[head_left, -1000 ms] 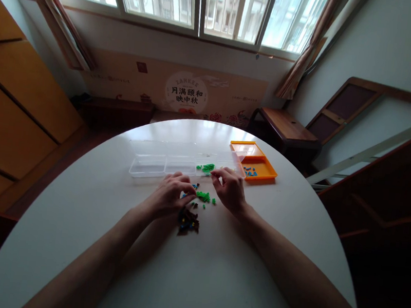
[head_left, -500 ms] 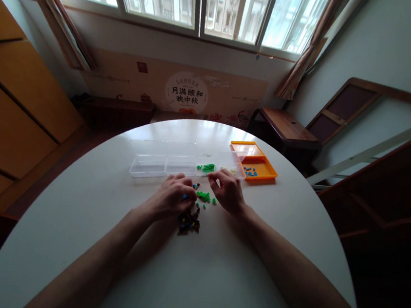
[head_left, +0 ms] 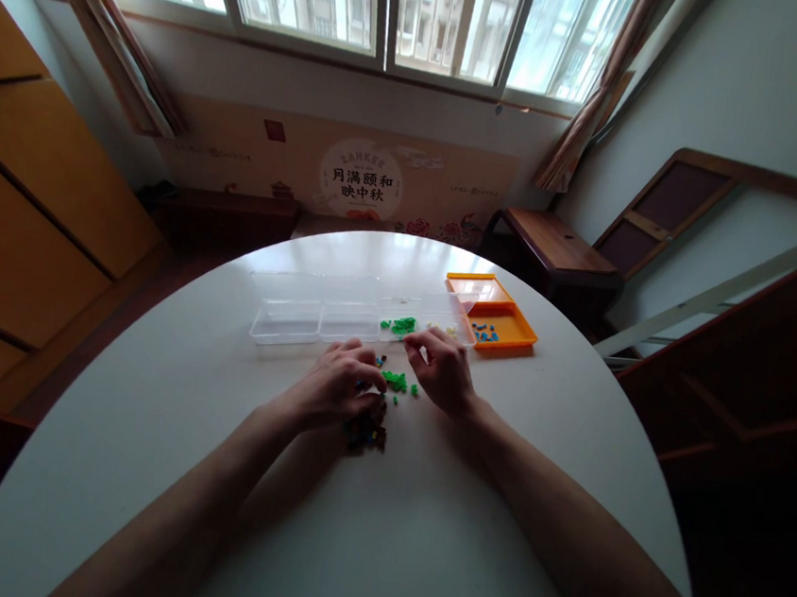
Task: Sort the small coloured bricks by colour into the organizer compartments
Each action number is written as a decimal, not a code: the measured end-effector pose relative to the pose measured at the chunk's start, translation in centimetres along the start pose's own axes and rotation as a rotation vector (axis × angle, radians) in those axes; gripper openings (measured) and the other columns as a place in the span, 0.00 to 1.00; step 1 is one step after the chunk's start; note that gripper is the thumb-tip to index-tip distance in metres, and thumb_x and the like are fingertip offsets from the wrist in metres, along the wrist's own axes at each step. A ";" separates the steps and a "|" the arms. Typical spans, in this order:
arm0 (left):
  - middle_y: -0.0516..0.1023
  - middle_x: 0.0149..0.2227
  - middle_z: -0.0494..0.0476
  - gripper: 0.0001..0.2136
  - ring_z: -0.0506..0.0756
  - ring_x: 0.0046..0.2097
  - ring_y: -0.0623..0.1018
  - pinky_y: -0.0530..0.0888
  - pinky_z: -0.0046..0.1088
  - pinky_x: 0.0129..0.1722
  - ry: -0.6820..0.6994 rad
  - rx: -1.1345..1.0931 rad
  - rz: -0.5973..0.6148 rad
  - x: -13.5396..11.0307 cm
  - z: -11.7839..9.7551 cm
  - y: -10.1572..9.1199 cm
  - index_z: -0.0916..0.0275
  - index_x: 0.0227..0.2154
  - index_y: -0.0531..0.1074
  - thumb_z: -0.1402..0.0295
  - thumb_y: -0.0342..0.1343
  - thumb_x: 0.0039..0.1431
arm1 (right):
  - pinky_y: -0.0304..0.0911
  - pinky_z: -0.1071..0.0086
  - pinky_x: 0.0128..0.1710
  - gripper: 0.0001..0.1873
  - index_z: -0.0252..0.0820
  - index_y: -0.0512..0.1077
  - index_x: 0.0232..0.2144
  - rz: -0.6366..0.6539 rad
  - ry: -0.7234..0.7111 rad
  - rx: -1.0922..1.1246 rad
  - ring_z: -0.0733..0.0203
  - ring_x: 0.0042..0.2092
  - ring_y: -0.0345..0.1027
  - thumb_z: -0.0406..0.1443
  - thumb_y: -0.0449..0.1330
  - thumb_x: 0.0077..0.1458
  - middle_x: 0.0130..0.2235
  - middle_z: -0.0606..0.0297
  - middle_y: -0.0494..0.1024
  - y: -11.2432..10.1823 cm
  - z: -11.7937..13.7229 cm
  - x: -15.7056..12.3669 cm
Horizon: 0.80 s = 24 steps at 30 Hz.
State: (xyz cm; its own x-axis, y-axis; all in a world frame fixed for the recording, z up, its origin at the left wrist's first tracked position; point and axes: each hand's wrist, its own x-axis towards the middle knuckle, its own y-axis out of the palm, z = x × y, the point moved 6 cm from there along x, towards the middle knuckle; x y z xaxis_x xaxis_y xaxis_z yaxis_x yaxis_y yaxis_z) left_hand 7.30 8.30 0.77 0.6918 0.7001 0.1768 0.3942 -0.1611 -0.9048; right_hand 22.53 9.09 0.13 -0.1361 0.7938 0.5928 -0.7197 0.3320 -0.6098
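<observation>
My left hand (head_left: pixel 336 384) rests on the white round table (head_left: pixel 379 543), fingers curled over a small pile of dark, blue and brown pieces (head_left: pixel 366 436). Whatever sits in those fingers is hidden. My right hand (head_left: pixel 442 370) is just right of a cluster of green pieces (head_left: pixel 396 382), thumb and fingers pinched together near the clear box's front edge. A clear compartmented box (head_left: pixel 340 311) lies beyond both hands, with green pieces (head_left: pixel 400 324) in one compartment.
An orange tray (head_left: pixel 510 324) with a few blue pieces stands at the box's right end. A wooden bench (head_left: pixel 553 248) and a leaning wooden frame are beyond the table on the right. Wooden cabinets line the left. Windows fill the far wall.
My left hand has slid slightly right and nearer the dark pile, covering more of it. My right hand has barely shifted.
</observation>
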 end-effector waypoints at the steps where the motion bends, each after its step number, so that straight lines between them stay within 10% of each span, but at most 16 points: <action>1: 0.74 0.32 0.52 0.05 0.55 0.39 0.68 0.63 0.34 0.44 0.007 0.015 0.000 0.0 0.0 0.1 0.54 0.28 0.78 0.71 0.59 0.51 | 0.61 0.71 0.35 0.08 0.42 0.76 0.34 0.001 -0.001 0.000 0.65 0.28 0.63 0.33 0.56 0.58 0.32 0.64 0.76 0.0 0.0 0.0; 24: 0.73 0.30 0.53 0.08 0.54 0.38 0.71 0.68 0.31 0.39 -0.167 -0.224 -0.345 0.0 2.1 -1.4 0.60 0.28 0.77 0.65 0.55 0.59 | 0.60 0.73 0.33 0.05 0.42 0.75 0.29 0.117 -0.172 0.142 0.67 0.28 0.65 0.34 0.60 0.57 0.30 0.66 0.76 1.5 2.0 -0.2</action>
State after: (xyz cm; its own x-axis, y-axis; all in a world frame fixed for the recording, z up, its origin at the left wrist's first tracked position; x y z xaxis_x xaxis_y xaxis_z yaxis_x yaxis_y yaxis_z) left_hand 5.46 10.00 1.24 0.3968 0.8391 0.3721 0.7193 -0.0324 -0.6939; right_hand 20.08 8.42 0.14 -0.3296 0.7201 0.6106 -0.7787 0.1584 -0.6071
